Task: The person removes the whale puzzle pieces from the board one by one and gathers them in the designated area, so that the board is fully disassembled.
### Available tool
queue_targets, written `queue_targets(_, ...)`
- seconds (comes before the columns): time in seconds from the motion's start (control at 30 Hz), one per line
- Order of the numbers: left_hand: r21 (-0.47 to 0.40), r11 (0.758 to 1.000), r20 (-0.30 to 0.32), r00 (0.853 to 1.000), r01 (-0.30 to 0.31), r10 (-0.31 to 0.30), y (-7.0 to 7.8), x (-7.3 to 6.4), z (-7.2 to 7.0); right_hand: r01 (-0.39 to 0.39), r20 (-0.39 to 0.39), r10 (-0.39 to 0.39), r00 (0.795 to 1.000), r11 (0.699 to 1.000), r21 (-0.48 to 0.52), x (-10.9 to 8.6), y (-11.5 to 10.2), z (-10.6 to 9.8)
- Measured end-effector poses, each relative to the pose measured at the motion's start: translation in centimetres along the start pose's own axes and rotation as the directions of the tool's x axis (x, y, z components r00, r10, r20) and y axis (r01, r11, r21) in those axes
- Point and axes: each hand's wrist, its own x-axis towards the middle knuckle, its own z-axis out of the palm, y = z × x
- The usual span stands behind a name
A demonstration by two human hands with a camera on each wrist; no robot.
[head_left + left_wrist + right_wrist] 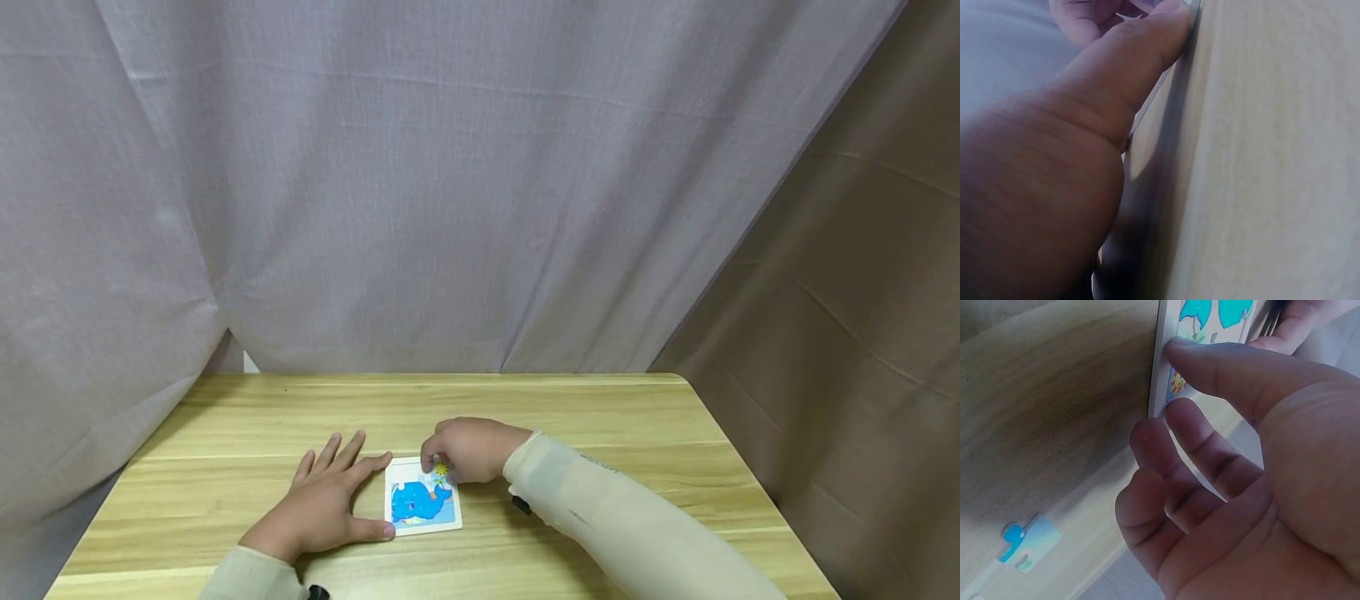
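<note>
A jigsaw puzzle [422, 507] with a blue whale in a white frame lies flat on the table. My left hand [322, 504] spreads its fingers at its left side, with the thumb on the near left corner and the index fingertip at the far left corner. In the left wrist view the left thumb [1122, 69] reaches toward the frame's edge. My right hand [476, 450] bends over the far right corner, thumb and index pinching around a puzzle piece with a yellow sun [442, 469]. In the right wrist view the other right fingers [1150, 444] curl loosely beside the frame.
A loose puzzle piece [1029, 544], pale with a blue part, lies on the wooden table [600, 417] in the right wrist view. Grey curtains [420, 208] hang behind the table, and a brown cloth [840, 333] hangs along its right side.
</note>
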Motion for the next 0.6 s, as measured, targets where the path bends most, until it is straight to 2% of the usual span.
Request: queue_targets(0.6,-0.015,1.0,0.008,1.0,0.003,-0.003,0.1,-0.04,-0.04,0.023,0.022,-0.02,1.0,0.985,-0.172,0.36,-0.65,-0.31)
